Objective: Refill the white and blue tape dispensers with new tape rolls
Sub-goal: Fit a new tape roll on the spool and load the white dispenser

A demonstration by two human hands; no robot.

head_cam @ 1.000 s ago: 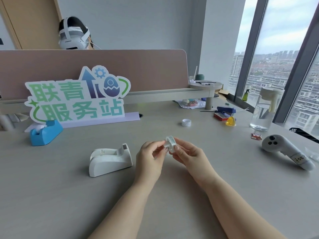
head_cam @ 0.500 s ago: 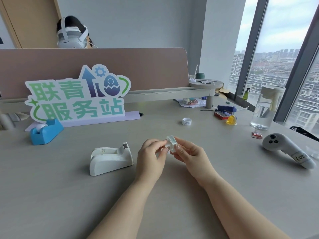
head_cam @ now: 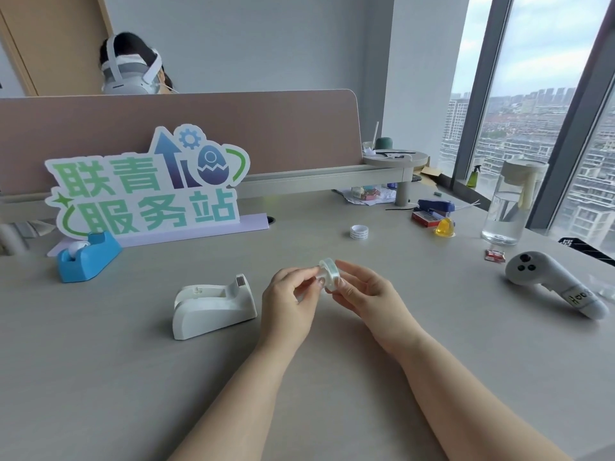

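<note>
**Head view: preparing a roll for the white dispenser.** The clear tape roll (head_cam: 327, 272) is held above the table (head_cam: 133, 377) at centre, just right of the white dispenser (head_cam: 213, 306), between 2 hands. The right hand (head_cam: 364, 291) grasps the roll by its rim, with the fingers curled round it. The left hand (head_cam: 286, 294) pinches at the roll's left face, apparently picking for the free tape end.

Over the last 1 s the roll has stayed in the same 2-handed hold, and neither hand has shifted much. No tape is seen pulled out. The white dispenser's cradle looks empty, so loading is judged not yet begun.

The blue dispenser (head_cam: 88, 257) stands at far left with something white in its cradle; whether that is a fresh roll cannot be told. A 2nd roll (head_cam: 358, 232) lies farther off, to the right.
</note>
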